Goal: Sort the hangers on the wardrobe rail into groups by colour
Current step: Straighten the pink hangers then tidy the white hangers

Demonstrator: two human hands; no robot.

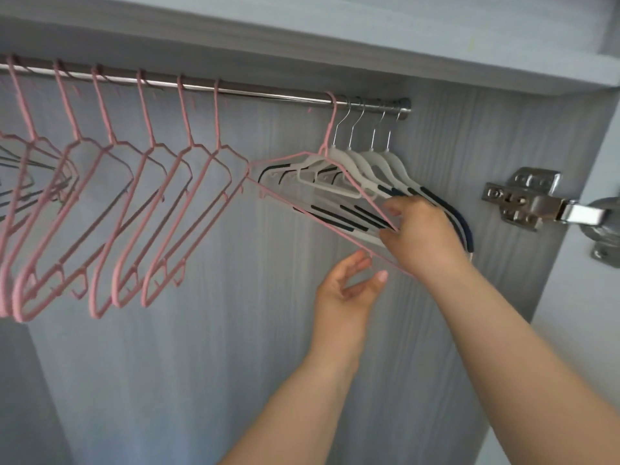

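A steel wardrobe rail [268,94] runs across the top. Several pink hangers [110,209] hang spread along its left and middle. At the right end, several white hangers with dark grip strips [365,162] are bunched together. One more pink hanger [302,155] hangs just left of them, overlapping their front. My right hand [422,233] pinches the lower right corner of this pink hanger where it lies against the white ones. Just below its bottom bar, my left hand [349,283] is open with fingers spread, holding nothing.
The grey wood-grain back panel [235,297] fills the view. A shelf [436,55] sits right above the rail. A metal door hinge [533,199] is fixed to the right side wall. The rail has a bare stretch between the pink group and the right bunch.
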